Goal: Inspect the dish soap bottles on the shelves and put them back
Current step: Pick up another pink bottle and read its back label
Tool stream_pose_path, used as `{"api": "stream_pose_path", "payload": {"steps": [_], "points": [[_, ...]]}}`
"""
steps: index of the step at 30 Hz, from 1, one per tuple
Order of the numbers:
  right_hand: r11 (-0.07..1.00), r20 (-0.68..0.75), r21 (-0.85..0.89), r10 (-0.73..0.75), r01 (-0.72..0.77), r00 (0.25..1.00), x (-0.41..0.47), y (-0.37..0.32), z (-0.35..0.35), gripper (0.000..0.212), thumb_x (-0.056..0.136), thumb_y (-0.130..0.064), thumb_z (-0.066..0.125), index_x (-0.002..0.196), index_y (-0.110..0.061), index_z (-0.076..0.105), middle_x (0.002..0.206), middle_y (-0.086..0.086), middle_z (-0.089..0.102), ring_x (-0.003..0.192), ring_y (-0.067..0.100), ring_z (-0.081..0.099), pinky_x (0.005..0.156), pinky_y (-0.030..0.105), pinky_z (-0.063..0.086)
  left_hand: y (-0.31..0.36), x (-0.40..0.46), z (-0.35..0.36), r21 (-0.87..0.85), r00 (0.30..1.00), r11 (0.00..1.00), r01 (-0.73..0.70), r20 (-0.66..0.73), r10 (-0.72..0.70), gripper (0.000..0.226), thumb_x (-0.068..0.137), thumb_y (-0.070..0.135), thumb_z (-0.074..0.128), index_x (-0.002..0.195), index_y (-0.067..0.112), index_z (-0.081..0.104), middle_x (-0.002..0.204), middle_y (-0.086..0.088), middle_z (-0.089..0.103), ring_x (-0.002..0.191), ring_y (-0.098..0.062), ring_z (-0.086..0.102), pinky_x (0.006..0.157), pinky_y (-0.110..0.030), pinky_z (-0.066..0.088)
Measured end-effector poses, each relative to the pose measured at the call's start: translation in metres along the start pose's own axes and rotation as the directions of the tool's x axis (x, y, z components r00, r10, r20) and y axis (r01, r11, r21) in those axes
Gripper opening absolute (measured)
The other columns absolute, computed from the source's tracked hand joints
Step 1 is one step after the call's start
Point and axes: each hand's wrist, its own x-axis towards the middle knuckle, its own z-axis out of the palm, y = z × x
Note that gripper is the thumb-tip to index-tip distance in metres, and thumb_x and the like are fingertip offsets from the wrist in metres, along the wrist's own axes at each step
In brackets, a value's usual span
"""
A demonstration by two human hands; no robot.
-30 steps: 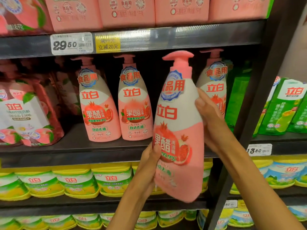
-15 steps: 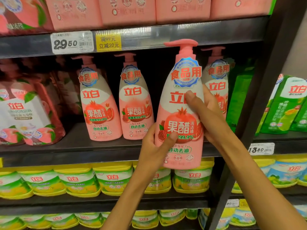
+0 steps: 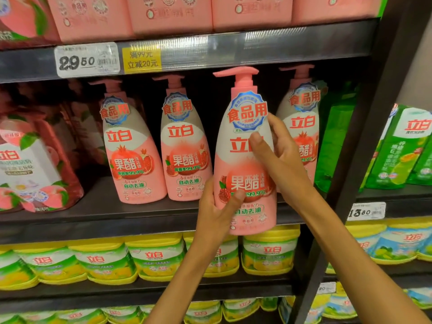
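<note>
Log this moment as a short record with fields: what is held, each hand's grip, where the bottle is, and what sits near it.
held item: pink pump bottle, upright, label facing the camera
left hand: grips the bottle's lower left side, thumb across the front
right hand: grips the upper right side, thumb on the label
position: in front of the middle shelf, base below the shelf edge
neighbours: three matching bottles standing on that shelf
below: yellow-lidded tubs
price tag: 29.50

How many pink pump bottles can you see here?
4: one held bottle in both hands, two on the shelf to its left, one behind the right hand. More may hide behind.
</note>
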Motion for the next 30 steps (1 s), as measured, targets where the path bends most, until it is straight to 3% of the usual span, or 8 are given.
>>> {"api": "stream_pose_path", "payload": {"steps": [3, 7, 12, 15, 17, 20, 25, 30], "points": [[0.999, -0.021, -0.019, 0.027, -0.028, 0.999, 0.008, 0.005, -0.001, 0.046, 0.090, -0.033, 0.058, 0.133, -0.019, 0.048, 0.125, 0.004, 0.065, 0.109, 0.018, 0.067, 0.085, 0.034, 0.057, -0.003, 0.009, 0.002, -0.002, 0.999, 0.999, 0.041, 0.002, -0.041, 0.063, 0.067, 0.051, 0.077, 0.120, 0.025, 0.054, 0.115, -0.003, 0.068, 0.099, -0.012, 0.069, 0.075, -0.025, 0.058], [0.999, -0.001, -0.003, 0.039, -0.039, 0.999, 0.023, 0.011, -0.003, 0.029, 0.096, -0.028, 0.056, 0.125, -0.026, 0.052, 0.119, 0.001, 0.068, 0.102, 0.016, 0.070, 0.077, 0.028, 0.058, -0.005, 0.024, 0.003, 0.018, 0.999, 0.999, 0.034, -0.033, -0.033, 0.071, 0.066, 0.054, 0.073, 0.125, 0.022, 0.052, 0.115, 0.000, 0.068, 0.102, -0.012, 0.068, 0.081, -0.029, 0.058], [0.998, 0.025, -0.032, 0.049, -0.048, 0.999, 0.029, 0.025, -0.005, 0.044, 0.098, -0.025, 0.052, 0.139, -0.012, 0.044, 0.126, 0.006, 0.064, 0.109, 0.018, 0.067, 0.082, 0.030, 0.057, -0.008, 0.034, 0.004, 0.079, 0.999, 0.997, -0.002, -0.046, 0.005, 0.060, 0.067, 0.047, 0.069, 0.122, 0.035, 0.047, 0.117, 0.008, 0.061, 0.100, 0.004, 0.063, 0.072, -0.012, 0.053], [0.999, 0.000, -0.032, 0.039, -0.039, 0.999, 0.031, 0.029, -0.004, 0.059, 0.088, -0.038, 0.054, 0.139, -0.011, 0.043, 0.124, 0.001, 0.065, 0.108, 0.014, 0.067, 0.079, 0.024, 0.056, -0.010, 0.033, 0.005, 0.199, 0.992, 0.980, -0.025, -0.120, 0.050, 0.085, 0.064, 0.052, 0.067, 0.141, 0.029, 0.038, 0.133, 0.006, 0.053, 0.117, -0.002, 0.055, 0.093, -0.025, 0.052], [0.999, -0.009, -0.038, 0.022, -0.022, 1.000, 0.031, 0.033, -0.003, 0.063, 0.085, -0.043, 0.054, 0.139, -0.014, 0.043, 0.122, -0.003, 0.066, 0.106, 0.012, 0.068, 0.077, 0.023, 0.056, -0.012, 0.028, 0.012, 0.324, 0.974, 0.944, -0.069, -0.184, 0.134, 0.088, 0.070, 0.054, 0.062, 0.147, 0.031, 0.026, 0.146, 0.009, 0.038, 0.129, 0.000, 0.040, 0.103, -0.016, 0.041], [0.998, -0.043, -0.055, -0.011, 0.009, 0.999, 0.030, 0.040, -0.001, 0.057, 0.090, -0.039, 0.055, 0.140, -0.016, 0.042, 0.126, -0.002, 0.063, 0.109, 0.010, 0.066, 0.078, 0.021, 0.055, -0.020, 0.015, 0.025, 0.499, 0.923, 0.851, -0.165, -0.225, 0.312, 0.079, 0.085, 0.043, 0.059, 0.148, 0.038, 0.011, 0.149, 0.018, 0.020, 0.135, 0.016, 0.016, 0.103, 0.003, 0.019], [0.989, -0.120, -0.147, -0.052, 0.034, 0.991, 0.032, 0.050, 0.004, 0.052, 0.095, -0.031, 0.052, 0.142, -0.015, 0.040, 0.136, 0.013, 0.052, 0.120, 0.021, 0.059, 0.092, 0.040, 0.056, -0.034, 0.017, 0.018, 0.781, 0.832, 0.596, -0.186, -0.198, 0.519, 0.088, 0.077, 0.027, 0.076, 0.146, 0.013, 0.023, 0.144, -0.012, 0.038, 0.129, 0.000, 0.020, 0.107, -0.028, 0.024], [0.975, -0.095, -0.218, 0.020, -0.041, 0.995, 0.036, 0.057, 0.003, 0.065, 0.089, -0.040, 0.053, 0.145, -0.014, 0.032, 0.132, 0.017, 0.049, 0.119, 0.029, 0.057, 0.091, 0.053, 0.054, -0.038, 0.028, 0.019, 0.788, 0.834, 0.597, -0.150, -0.224, 0.504, 0.079, 0.080, 0.025, 0.072, 0.145, 0.008, 0.030, 0.138, -0.017, 0.042, 0.128, -0.006, 0.027, 0.108, -0.014, 0.021]]}}
